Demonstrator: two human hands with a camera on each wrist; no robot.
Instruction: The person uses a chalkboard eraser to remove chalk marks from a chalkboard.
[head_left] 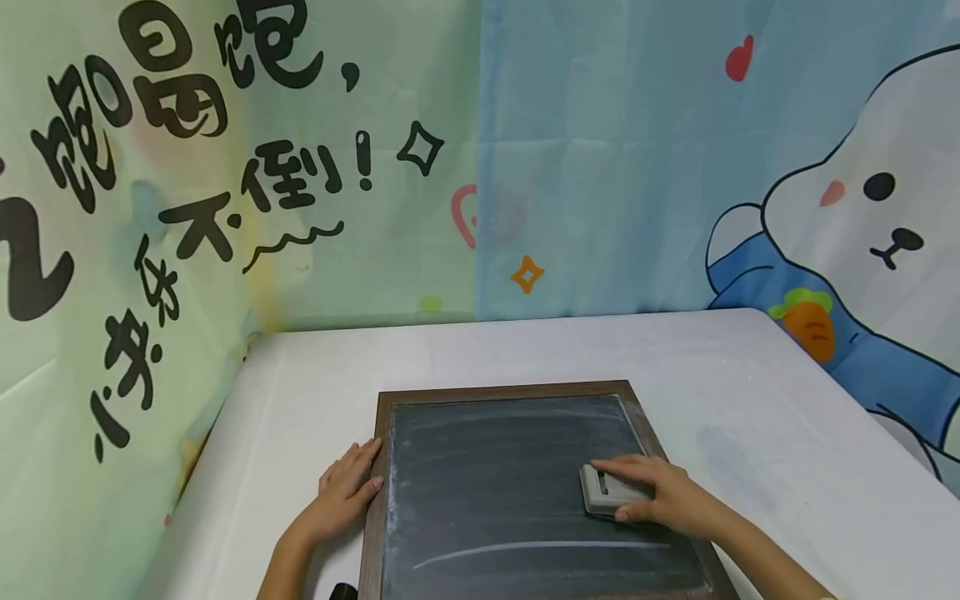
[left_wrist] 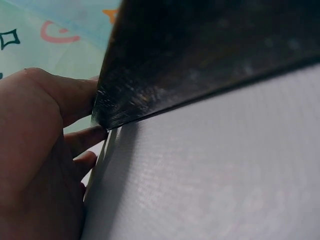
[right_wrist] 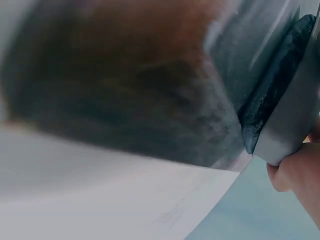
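A chalkboard [head_left: 495,467] in a brown wooden frame lies on the table, its dark surface hazed with chalk dust. One pale curved chalk line [head_left: 540,546] runs across its lower part. On the right side of the board, my right hand [head_left: 671,492] grips a light grey blackboard eraser [head_left: 600,492] between thumb and fingers. The dark felt [right_wrist: 280,80] of the eraser faces the board in the right wrist view. At the frame's left edge rests my left hand [head_left: 345,492], with extended fingers. Its thumb and fingertips meet the frame [left_wrist: 150,70] in the left wrist view.
A white cloth covers the table [head_left: 315,367]. Beside the board's lower left corner is a small black object [head_left: 343,592], partly cut off by the view. Printed curtains [head_left: 600,167] hang behind the table and along its left side.
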